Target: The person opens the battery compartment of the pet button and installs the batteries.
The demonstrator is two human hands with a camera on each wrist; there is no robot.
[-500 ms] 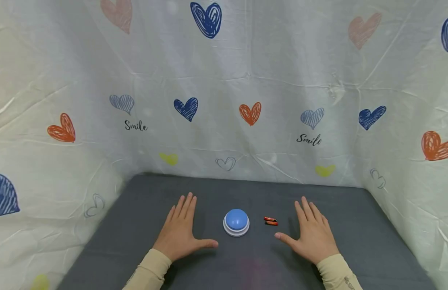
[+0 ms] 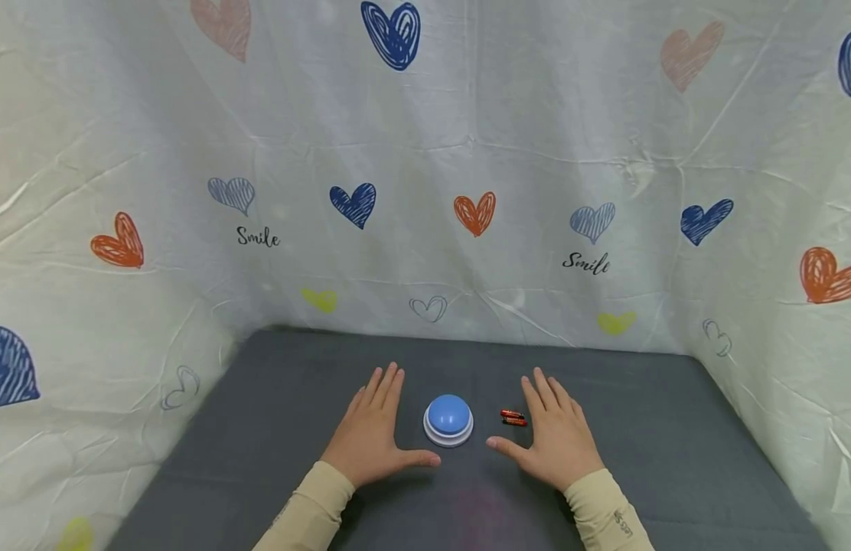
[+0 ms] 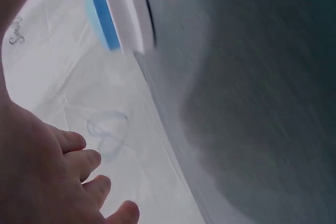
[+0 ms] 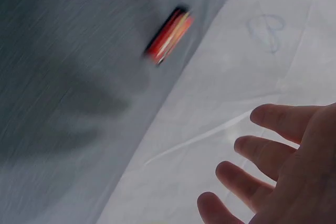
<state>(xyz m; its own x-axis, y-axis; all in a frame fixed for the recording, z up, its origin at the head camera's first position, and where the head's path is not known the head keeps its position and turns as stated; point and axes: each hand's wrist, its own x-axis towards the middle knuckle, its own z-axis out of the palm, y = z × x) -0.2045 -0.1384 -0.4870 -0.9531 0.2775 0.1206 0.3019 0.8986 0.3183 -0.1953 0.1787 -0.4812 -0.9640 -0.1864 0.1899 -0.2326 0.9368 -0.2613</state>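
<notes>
A round push button with a blue dome and white base [image 2: 449, 420] sits on the grey table between the hands. To its right lie two small red and black batteries [image 2: 513, 418], side by side; they show blurred in the right wrist view. My left hand [image 2: 373, 438] is left of the button, fingers straight and thumb stretched toward the button's near side. Just right of the batteries is my right hand [image 2: 555, 438], its fingers extended and thumb pointing left. Both hands hold nothing, and their shadows fall on the table.
The grey table [image 2: 315, 352] ends at the back against a white cloth [image 2: 412, 260] printed with hearts and the word Smile. That cloth also hangs along both sides. Beige sleeves [image 2: 308, 505] cover the forearms.
Both hands have moved inward, the left one to the right and the right one to the left, closer to the button and batteries. Those things have stayed where they were.
</notes>
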